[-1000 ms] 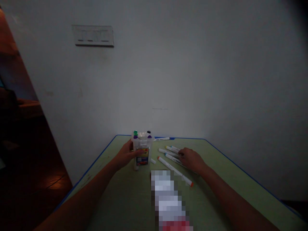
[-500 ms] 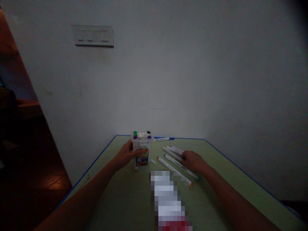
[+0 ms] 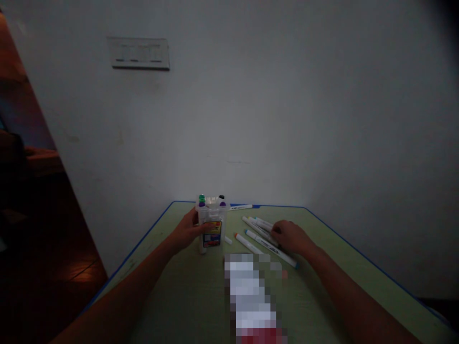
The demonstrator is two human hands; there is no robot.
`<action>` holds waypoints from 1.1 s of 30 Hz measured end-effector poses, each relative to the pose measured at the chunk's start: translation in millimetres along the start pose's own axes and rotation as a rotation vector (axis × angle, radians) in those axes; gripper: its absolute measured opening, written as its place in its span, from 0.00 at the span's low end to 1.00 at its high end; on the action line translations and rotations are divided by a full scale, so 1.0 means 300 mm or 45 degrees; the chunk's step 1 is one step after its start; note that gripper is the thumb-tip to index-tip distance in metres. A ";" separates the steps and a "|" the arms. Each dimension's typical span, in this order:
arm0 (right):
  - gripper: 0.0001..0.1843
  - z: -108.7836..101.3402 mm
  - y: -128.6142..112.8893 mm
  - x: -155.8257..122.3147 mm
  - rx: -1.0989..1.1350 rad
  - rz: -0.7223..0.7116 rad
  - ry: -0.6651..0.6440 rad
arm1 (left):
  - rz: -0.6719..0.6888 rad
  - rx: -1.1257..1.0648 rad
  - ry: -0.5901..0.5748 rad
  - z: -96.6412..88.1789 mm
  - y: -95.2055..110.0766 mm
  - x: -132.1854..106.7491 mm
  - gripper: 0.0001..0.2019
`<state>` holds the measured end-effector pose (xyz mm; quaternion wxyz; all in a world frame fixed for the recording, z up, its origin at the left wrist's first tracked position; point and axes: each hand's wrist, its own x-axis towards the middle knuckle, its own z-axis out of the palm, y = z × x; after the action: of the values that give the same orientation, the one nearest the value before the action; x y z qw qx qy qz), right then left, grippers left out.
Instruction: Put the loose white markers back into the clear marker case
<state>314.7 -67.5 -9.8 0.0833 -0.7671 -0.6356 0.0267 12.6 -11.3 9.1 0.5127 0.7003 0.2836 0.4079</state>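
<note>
My left hand (image 3: 186,231) wraps the left side of a clear plastic box (image 3: 212,215), which stands upright with marker caps in green, purple and black showing at its top and a printed label on its front. My right hand (image 3: 292,237) lies curled on several white markers (image 3: 261,232) at the middle right of the table. One blue-tipped marker (image 3: 274,251) runs out from under that hand. An orange-tipped marker (image 3: 245,243) disappears under a pixelated blurred patch (image 3: 251,296). A small white cap (image 3: 228,240) lies beside the box.
Another white marker (image 3: 242,207) lies along the far edge of the green table (image 3: 340,272), whose rim has blue trim. A white wall (image 3: 251,119) with a wall plate (image 3: 138,53) rises behind it. Dark wooden floor (image 3: 60,272) lies beyond the left edge.
My right hand has shifted slightly right and back across the markers, and the blue-tipped marker now points further right. My left hand and the box stay in place.
</note>
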 end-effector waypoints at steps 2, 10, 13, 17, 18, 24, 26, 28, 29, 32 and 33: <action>0.13 -0.005 0.009 0.004 -0.014 0.026 0.028 | 0.011 0.002 -0.012 0.000 0.001 0.000 0.25; 0.14 0.014 0.029 0.013 -0.098 0.071 0.065 | -0.006 0.000 0.001 -0.001 -0.007 0.008 0.27; 0.14 0.024 0.034 0.016 -0.119 0.072 0.068 | -0.007 -0.009 0.008 -0.002 -0.011 0.009 0.27; 0.13 0.031 0.039 0.016 -0.141 0.090 -0.009 | -0.004 0.009 0.005 -0.003 -0.010 0.008 0.27; 0.13 0.033 0.039 0.015 -0.144 0.086 -0.026 | 0.000 0.010 0.009 -0.002 -0.009 0.007 0.27; 0.10 0.030 0.034 0.007 -0.155 0.044 -0.040 | -0.002 0.005 -0.002 -0.001 -0.007 0.007 0.26; 0.09 0.021 0.029 0.007 -0.149 0.024 -0.037 | -0.003 -0.001 0.003 -0.002 -0.008 0.007 0.26; 0.09 0.010 0.022 0.009 -0.104 0.010 0.011 | -0.006 0.000 0.014 -0.003 -0.005 0.006 0.26; 0.09 0.004 0.018 0.010 -0.064 0.007 0.061 | -0.009 0.004 0.014 -0.002 -0.003 0.005 0.25; 0.06 -0.008 0.007 0.011 0.082 0.015 0.277 | -0.016 0.016 0.002 0.000 0.003 0.003 0.24; 0.06 -0.009 0.004 0.011 0.121 0.020 0.341 | -0.016 0.017 0.003 0.001 0.004 0.002 0.24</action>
<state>317.0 -64.9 -7.0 0.2032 -0.7640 -0.6107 -0.0452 13.2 -11.3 10.5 0.5100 0.7015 0.2913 0.4036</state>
